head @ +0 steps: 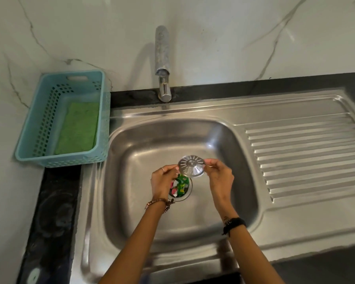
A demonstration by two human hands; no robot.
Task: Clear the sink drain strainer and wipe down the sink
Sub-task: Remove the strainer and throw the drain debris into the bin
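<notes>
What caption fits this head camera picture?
Both hands, left and right, lift the strainer off a wrapper-clogged drain.

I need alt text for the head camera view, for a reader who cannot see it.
Two bare hands, left hand and right hand, hold a round metal drain strainer above the sink drain, which holds colourful wrapper scraps. Left of the steel sink, a blue basket holds a green scrub pad.

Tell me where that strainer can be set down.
Free: the ribbed drainboard right of the basin, and the basin floor behind the drain. Crowded: the drain, stuffed with wrappers under both hands, and the blue basket, filled by the green cloth.
</notes>
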